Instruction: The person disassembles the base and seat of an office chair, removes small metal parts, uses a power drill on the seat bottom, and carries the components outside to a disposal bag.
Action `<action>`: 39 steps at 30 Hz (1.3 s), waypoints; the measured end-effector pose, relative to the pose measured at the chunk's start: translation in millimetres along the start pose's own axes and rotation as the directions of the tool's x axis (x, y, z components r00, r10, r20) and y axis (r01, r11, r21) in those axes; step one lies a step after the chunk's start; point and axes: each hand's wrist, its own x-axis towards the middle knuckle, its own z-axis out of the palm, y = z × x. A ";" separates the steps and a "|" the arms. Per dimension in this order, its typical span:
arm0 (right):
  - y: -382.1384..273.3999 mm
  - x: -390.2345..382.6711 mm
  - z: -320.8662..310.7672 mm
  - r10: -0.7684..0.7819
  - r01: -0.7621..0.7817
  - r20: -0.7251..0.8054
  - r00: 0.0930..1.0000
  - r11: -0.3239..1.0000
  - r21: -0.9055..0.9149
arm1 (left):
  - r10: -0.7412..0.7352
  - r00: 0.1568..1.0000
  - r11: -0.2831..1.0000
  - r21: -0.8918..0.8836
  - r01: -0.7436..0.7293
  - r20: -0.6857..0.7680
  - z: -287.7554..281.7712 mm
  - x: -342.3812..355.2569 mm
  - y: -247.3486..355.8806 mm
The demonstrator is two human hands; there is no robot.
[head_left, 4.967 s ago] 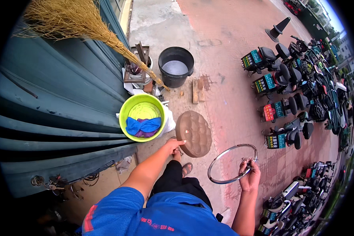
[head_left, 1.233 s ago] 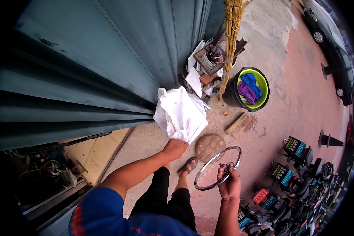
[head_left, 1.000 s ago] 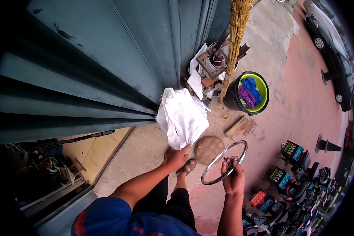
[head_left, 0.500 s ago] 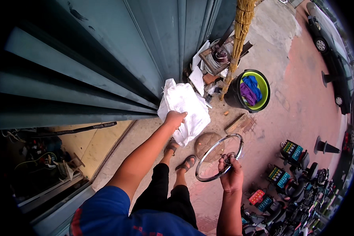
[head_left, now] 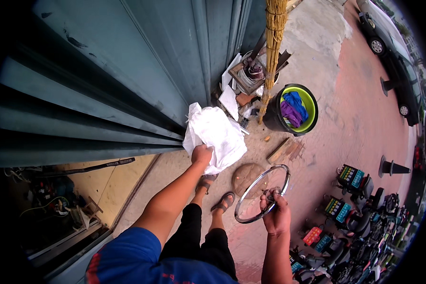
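My left hand grips the near edge of a crumpled white plastic sack. The sack hangs bunched beside the grey-green metal door, its opening and contents hidden in the folds. To the right, my right hand is closed around the inner fitting of a shiny metal ring. The ring is held tilted in the air, and a small tangle of metal parts shows at my fingertips. Between the hands, lower down, a round stone slab lies on the ground near my sandalled feet.
The metal door rises on the left, beside an opening with tools and wires. A straw broom stands by a scrap pile. A black bucket with a green liner holds blue and purple cloth. Wooden block nearby; parked scooters at right.
My left hand has drawn slightly lower and toward me with the sack, which has changed its folds. The right hand still holds the ring, with little shift. The view has turned slightly.
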 end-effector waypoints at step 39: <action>52.2 79.0 139.3 0.187 -0.041 0.259 0.948 0.874 -0.484 | -0.045 0.966 0.462 -0.852 0.247 0.255 -76.0 -111.9 -57.9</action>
